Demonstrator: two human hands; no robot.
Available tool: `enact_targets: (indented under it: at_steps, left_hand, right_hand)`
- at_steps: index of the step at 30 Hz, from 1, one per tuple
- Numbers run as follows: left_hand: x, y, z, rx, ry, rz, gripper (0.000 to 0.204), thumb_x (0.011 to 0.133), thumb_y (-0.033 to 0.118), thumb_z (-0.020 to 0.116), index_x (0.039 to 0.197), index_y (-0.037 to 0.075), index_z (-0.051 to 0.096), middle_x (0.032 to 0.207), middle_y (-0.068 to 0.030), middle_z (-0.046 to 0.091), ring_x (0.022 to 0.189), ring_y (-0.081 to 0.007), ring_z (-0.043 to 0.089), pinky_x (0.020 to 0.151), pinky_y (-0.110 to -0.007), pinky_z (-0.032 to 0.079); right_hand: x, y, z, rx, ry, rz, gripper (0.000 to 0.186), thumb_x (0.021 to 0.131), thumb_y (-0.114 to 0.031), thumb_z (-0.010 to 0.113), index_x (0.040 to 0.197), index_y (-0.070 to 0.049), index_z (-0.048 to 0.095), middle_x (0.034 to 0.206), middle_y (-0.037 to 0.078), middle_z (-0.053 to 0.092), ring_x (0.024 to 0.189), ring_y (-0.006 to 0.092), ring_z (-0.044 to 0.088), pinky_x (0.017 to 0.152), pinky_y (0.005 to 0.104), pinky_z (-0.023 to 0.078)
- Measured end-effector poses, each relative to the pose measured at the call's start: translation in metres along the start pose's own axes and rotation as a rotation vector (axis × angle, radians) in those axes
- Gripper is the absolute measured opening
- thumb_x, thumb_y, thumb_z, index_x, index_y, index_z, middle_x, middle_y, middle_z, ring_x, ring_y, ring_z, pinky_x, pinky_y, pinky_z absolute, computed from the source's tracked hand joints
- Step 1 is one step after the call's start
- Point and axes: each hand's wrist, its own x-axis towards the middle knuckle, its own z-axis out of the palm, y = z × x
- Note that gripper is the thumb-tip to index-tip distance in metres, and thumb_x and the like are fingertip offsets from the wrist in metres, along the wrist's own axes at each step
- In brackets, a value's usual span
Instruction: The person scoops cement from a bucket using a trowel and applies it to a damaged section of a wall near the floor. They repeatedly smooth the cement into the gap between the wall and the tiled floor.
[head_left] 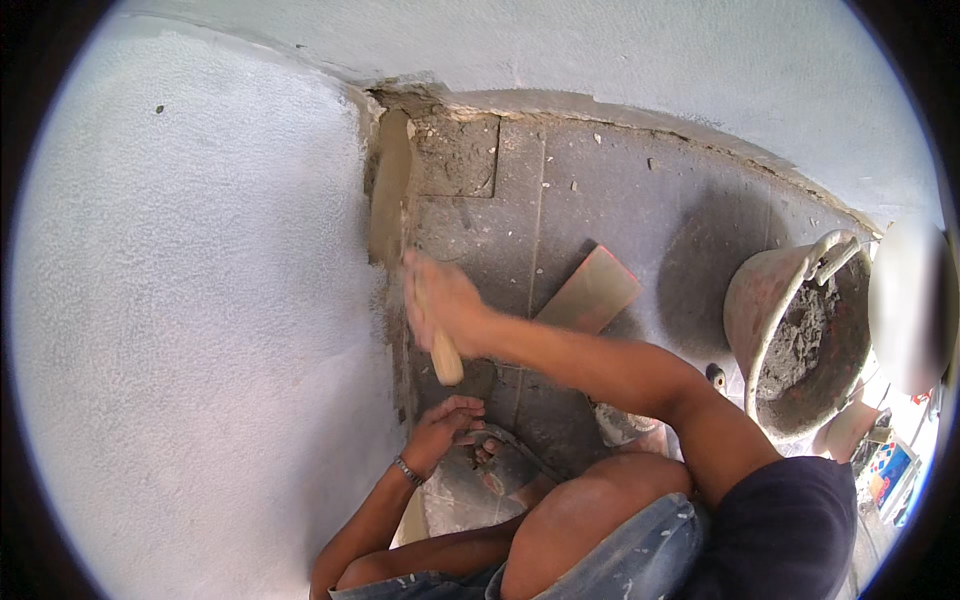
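Note:
My right hand (445, 305), slightly smeared by motion, is closed around a tool with a pale wooden handle (446, 362). The handle's rounded end sticks out below my palm, and the tool's other end is hidden by my hand. Just beyond my fingers, a narrow grey-beige tile strip (392, 190) stands along the foot of the left wall. My left hand (440, 435), with a bracelet at the wrist, is beside the wall lower down. Its fingers are apart and nothing shows in them. Below it, between my legs, lies a grey, mortar-stained object (480, 480), partly hidden.
A loose rectangular tile piece (592, 290) lies on the grey tiled floor (480, 235), right of my right hand. Farther right, a tilted bucket (745, 300) holds wet mortar (805, 340). White walls (200, 300) bound the left and far sides. Debris lies along the far edge.

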Motion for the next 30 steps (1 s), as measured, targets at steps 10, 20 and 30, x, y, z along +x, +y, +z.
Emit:
enact_targets:
  at_steps: [10, 20, 30]
  left_hand:
    - [0.003, -0.018, -0.011, -0.125, -0.003, 0.251, 0.025, 0.101, 0.015, 0.058, 0.124, 0.006, 0.063, 0.122, -0.0086, 0.067, 0.101, -0.0205, 0.067, 0.085, -0.037, 0.054]
    - [0.02, -0.165, -0.012, 0.801, 0.653, 0.435, 0.025, 0.101, 0.026, 0.054, 0.1, 0.003, 0.066, 0.087, -0.0209, 0.067, 0.077, -0.0409, 0.066, 0.071, -0.05, 0.052]
    - [0.009, -0.186, 0.028, 0.27, 0.829, 0.347, 0.046, 0.082, -0.004, 0.069, 0.127, 0.006, 0.06, 0.113, -0.0156, 0.069, 0.09, -0.0282, 0.072, 0.084, -0.04, 0.057]
  right_hand:
    - [-0.036, 0.01, 0.041, -0.112, -0.172, 0.005, 0.049, 0.105, -0.05, 0.047, 0.077, -0.009, 0.049, 0.055, 0.002, 0.047, 0.04, 0.0155, 0.049, 0.035, 0.0322, 0.042]
    - [-0.113, -0.078, -0.047, -0.999, -0.054, -0.12, 0.042, 0.101, -0.047, 0.053, 0.105, -0.006, 0.06, 0.074, 0.007, 0.058, 0.056, 0.0148, 0.057, 0.05, 0.0302, 0.049]
    - [-0.191, -0.098, -0.05, -0.704, 0.572, -0.195, 0.041, 0.103, -0.046, 0.053, 0.081, -0.011, 0.055, 0.058, -0.001, 0.047, 0.042, 0.008, 0.04, 0.039, 0.0233, 0.035]
